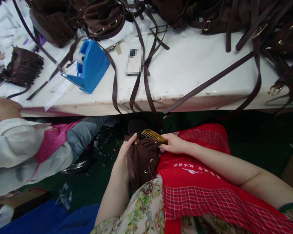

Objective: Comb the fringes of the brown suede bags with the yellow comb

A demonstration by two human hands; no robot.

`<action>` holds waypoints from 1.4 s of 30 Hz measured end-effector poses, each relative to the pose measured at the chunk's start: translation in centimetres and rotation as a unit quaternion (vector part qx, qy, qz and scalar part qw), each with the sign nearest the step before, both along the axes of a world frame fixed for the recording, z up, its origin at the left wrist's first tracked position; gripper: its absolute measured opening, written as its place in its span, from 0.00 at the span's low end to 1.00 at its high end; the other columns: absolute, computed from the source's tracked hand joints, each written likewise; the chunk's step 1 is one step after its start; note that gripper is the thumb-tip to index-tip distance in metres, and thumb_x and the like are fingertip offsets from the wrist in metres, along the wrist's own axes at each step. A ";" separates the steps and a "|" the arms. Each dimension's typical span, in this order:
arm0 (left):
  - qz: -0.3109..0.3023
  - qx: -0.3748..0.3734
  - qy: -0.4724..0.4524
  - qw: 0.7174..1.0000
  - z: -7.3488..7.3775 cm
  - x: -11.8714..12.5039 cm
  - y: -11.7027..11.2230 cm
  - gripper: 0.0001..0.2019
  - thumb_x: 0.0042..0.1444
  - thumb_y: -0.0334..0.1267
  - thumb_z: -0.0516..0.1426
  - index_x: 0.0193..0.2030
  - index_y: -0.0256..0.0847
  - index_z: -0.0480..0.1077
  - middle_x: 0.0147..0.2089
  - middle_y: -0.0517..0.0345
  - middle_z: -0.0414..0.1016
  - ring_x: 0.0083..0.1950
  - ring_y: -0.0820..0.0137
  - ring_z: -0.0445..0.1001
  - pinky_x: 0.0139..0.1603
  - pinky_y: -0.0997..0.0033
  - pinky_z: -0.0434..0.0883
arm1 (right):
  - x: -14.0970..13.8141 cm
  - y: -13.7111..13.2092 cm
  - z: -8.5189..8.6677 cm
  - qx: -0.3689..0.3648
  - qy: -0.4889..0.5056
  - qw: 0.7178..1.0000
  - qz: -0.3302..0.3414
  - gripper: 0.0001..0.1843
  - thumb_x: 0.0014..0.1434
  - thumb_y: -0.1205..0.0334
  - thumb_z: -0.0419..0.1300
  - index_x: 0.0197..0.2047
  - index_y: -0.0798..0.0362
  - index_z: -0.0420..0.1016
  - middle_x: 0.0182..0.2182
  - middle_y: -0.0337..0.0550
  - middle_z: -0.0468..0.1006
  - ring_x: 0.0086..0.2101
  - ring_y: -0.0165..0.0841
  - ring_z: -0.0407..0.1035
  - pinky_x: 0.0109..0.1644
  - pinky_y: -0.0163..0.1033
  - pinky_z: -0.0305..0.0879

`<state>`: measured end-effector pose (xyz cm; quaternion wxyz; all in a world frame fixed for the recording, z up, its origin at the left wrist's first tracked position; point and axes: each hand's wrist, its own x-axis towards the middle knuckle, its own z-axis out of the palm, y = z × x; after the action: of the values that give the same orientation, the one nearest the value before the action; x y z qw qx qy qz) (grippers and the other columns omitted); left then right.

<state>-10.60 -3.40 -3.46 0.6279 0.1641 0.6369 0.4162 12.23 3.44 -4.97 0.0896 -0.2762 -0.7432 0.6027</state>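
A dark brown fringed bag (140, 165) rests on my lap against the red apron (192, 165). Wrapped round its left edge, my left hand (127, 146) grips it, thumb on top. My right hand (173, 143) is closed on the end of a yellow-brown comb (152, 135). The comb's teeth lie at the fringe along the bag's far edge. Gold eyelets show on the side of the bag nearer my body.
A white-covered table (190, 68) runs across in front, with straps hanging over its edge. On it stand a blue tape dispenser (95, 65), a small fringed bag (24, 66) and heaped brown bags (102, 18). A co-worker in a pink apron (51, 143) sits at left.
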 end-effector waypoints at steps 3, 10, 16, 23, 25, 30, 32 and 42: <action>-0.109 -0.026 0.156 0.981 0.0 -0.6 0.8 0.19 0.36 0.48 0.67 0.27 0.36 0.68 0.27 0.55 0.73 0.36 0.61 0.74 0.39 0.65 0.69 | 0.4 0.4 0.3 -0.079 0.005 0.997 0.014 0.10 0.58 0.59 0.54 0.32 0.57 0.71 0.28 0.39 0.75 0.22 0.26 0.66 0.28 0.31 0.62; -0.306 0.100 0.566 0.759 3.2 0.3 3.8 0.38 0.32 0.37 0.66 0.55 0.32 0.65 0.63 0.33 0.57 0.64 0.41 0.53 0.63 0.49 0.50 | 0.9 0.5 1.6 -0.114 0.039 0.992 0.040 0.10 0.58 0.60 0.54 0.30 0.56 0.70 0.24 0.37 0.74 0.27 0.29 0.68 0.33 0.32 0.64; -0.549 0.228 0.069 0.801 1.3 1.5 5.4 0.16 0.52 0.34 0.49 0.40 0.39 0.76 0.45 0.50 0.76 0.51 0.59 0.71 0.59 0.61 0.61 | 1.6 1.5 2.8 -0.095 0.042 0.995 -0.010 0.12 0.57 0.60 0.54 0.26 0.56 0.68 0.23 0.36 0.71 0.25 0.28 0.66 0.31 0.32 0.62; -0.623 0.145 -0.161 0.752 0.8 5.3 5.5 0.16 0.54 0.45 0.58 0.44 0.39 0.76 0.46 0.50 0.76 0.49 0.61 0.73 0.54 0.66 0.66 | 2.4 2.3 1.0 -0.176 0.008 0.984 -0.018 0.08 0.54 0.60 0.56 0.29 0.57 0.69 0.22 0.35 0.72 0.24 0.28 0.66 0.29 0.32 0.62; -0.622 0.172 -0.183 0.742 0.7 6.2 5.5 0.15 0.55 0.46 0.57 0.42 0.38 0.77 0.47 0.48 0.76 0.49 0.61 0.73 0.55 0.65 0.66 | 2.7 2.2 0.4 -0.177 -0.001 0.984 -0.015 0.08 0.53 0.60 0.56 0.31 0.58 0.70 0.24 0.36 0.73 0.26 0.28 0.67 0.31 0.32 0.63; -0.568 0.151 -0.234 0.774 -0.5 5.8 5.2 0.15 0.56 0.45 0.57 0.38 0.34 0.76 0.45 0.45 0.76 0.45 0.63 0.73 0.52 0.65 0.67 | 4.1 2.4 2.0 0.001 -0.068 0.992 -0.108 0.16 0.54 0.59 0.59 0.44 0.57 0.68 0.38 0.44 0.75 0.36 0.33 0.69 0.40 0.37 0.65; -0.551 0.138 -0.246 0.785 -1.0 5.4 5.1 0.15 0.55 0.45 0.58 0.39 0.33 0.76 0.43 0.44 0.76 0.45 0.63 0.73 0.52 0.65 0.67 | 4.8 2.0 3.3 0.092 -0.103 0.977 -0.164 0.12 0.61 0.57 0.53 0.44 0.56 0.66 0.37 0.45 0.74 0.36 0.33 0.68 0.41 0.37 0.64; -0.531 0.129 -0.250 0.799 -1.4 4.9 4.8 0.16 0.55 0.47 0.58 0.40 0.34 0.76 0.45 0.44 0.77 0.51 0.60 0.72 0.58 0.61 0.62 | 3.4 -2.8 2.4 0.225 -0.238 0.943 0.055 0.11 0.66 0.64 0.44 0.45 0.56 0.64 0.36 0.47 0.75 0.33 0.33 0.71 0.33 0.35 0.62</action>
<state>-5.70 1.38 -4.90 0.8611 0.4464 0.2106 0.1221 15.63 0.63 -2.57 -0.0630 -0.3432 -0.8730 0.3407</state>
